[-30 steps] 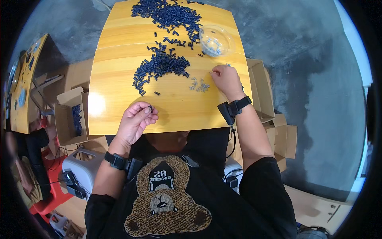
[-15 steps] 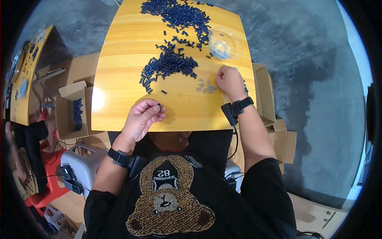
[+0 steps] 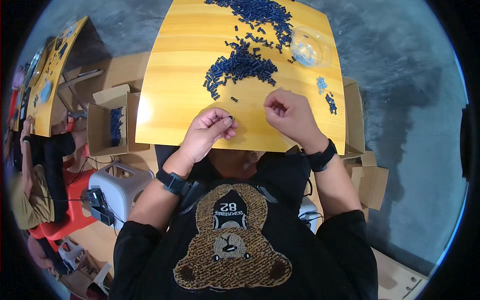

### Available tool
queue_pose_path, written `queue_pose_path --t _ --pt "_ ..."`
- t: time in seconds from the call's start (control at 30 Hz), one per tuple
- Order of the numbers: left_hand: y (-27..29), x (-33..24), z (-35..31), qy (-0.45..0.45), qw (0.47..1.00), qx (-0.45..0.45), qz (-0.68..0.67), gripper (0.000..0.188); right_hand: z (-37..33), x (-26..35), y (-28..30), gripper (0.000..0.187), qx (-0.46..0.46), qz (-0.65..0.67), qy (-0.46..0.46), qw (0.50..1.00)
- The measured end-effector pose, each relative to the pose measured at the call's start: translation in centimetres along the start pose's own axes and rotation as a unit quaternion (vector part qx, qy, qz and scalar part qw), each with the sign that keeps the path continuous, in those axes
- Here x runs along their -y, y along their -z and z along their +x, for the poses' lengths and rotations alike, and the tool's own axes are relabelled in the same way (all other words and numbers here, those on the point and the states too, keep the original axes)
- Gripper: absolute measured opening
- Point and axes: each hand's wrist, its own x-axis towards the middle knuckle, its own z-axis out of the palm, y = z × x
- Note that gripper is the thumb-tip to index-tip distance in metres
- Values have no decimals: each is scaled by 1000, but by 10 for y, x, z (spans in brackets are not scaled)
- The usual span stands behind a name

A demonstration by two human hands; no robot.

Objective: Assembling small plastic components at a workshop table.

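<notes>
Near the front edge of the yellow wooden table [image 3: 175, 100], my left hand [image 3: 209, 132] pinches a small dark plastic piece [image 3: 230, 118] between thumb and fingertips. My right hand [image 3: 291, 116] hovers to its right over the table with fingers curled together; whether anything is in them is hidden. Beyond the hands lies a heap of small dark blue-black plastic pieces [image 3: 240, 66]. One loose dark piece [image 3: 234, 99] rests between this heap and my left hand. The small grey metal pieces seen earlier are now covered by my right hand.
A larger dark heap [image 3: 265, 14] lies at the far side. A clear round bowl [image 3: 325, 47] holds small silvery pieces. Silvery bits [image 3: 321, 84] and dark pieces [image 3: 331, 103] lie at the right. Cardboard boxes [image 3: 100, 127] flank the table. Another person [image 3: 37, 180] sits far left.
My right hand has moved left and nearer, toward my left hand, over the grey metal pieces. My left hand keeps its pinch on the dark piece. The whole view has shifted.
</notes>
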Motion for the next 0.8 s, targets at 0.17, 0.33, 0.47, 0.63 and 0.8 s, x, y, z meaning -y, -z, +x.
queue_pose_path --t 0.17,0.33,0.47,0.63,0.8 --pt "0 -2 -5 -12 998 -11 64 8 -4 7 -25 5 33 75 2 997" --pt "-10 -5 -7 4 989 -4 149 7 -12 4 -36 6 43 117 -4 992" --pt "-16 -6 -8 10 982 -7 189 9 -19 0 -40 8 40 127 -1 991" --pt "-18 -7 -11 17 978 -5 208 10 -23 4 -37 8 36 72 56 995" --pt "-19 -9 -12 30 975 1 220 11 -26 6 -35 8 47 47 70 995"
